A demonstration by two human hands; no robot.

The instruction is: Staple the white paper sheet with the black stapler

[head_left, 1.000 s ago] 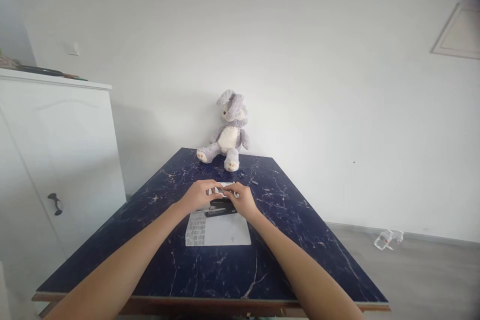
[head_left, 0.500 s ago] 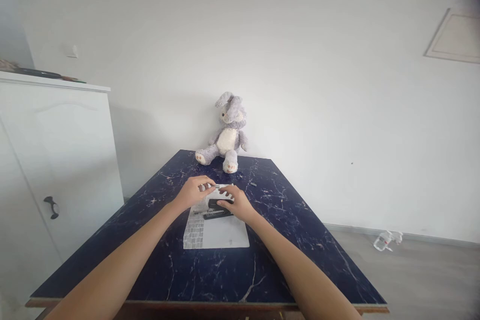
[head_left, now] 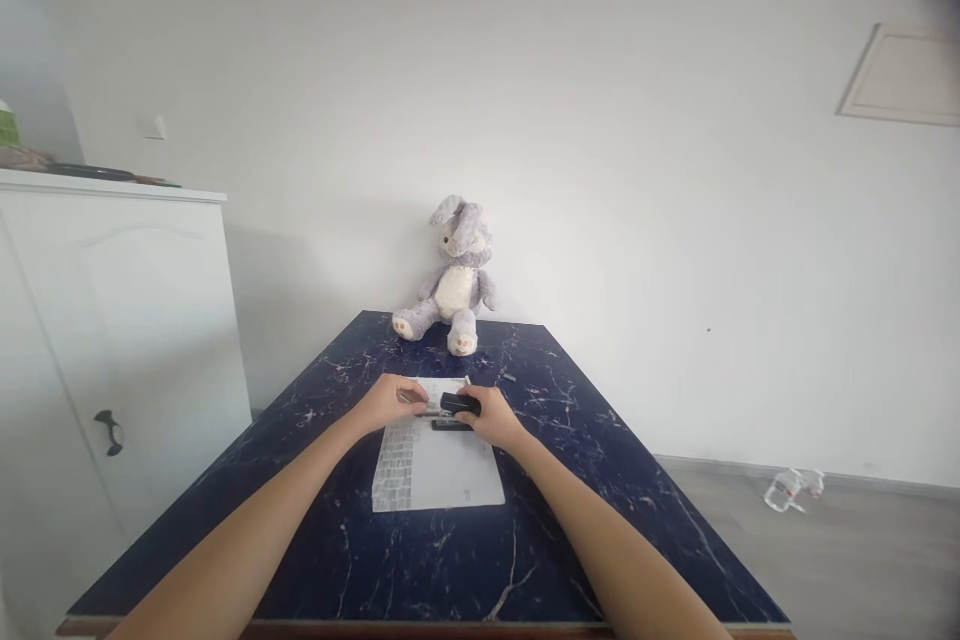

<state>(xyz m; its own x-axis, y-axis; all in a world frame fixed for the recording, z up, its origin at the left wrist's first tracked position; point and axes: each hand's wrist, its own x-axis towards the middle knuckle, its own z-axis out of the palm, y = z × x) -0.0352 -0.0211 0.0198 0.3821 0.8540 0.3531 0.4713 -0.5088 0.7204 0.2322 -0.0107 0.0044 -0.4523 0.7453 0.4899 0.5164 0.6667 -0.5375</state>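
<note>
A black stapler (head_left: 459, 403) lies over a sheet of paper (head_left: 454, 480), its top raised from its base. My right hand (head_left: 491, 417) is wrapped round the stapler's right part, thumb on the near side. At the stapler's left end, my left hand (head_left: 391, 402) is closed in a pinch beside the thin metal part sticking out. What the left fingertips hold is too small to make out. The paper has a grey brick-like pattern down its left side.
A grey plush rabbit (head_left: 457, 285) sits at the far end of the dark blue marbled table (head_left: 420, 570). Right of the paper lies a small grey strip (head_left: 509, 378). A white cabinet (head_left: 150, 320) stands left; a clear plastic item (head_left: 785, 490) is on the floor at right.
My hands have moved from a small grey strip held above the stapler down to the stapler itself. The right hand has taken hold of it, and the view has tilted up slightly.
</note>
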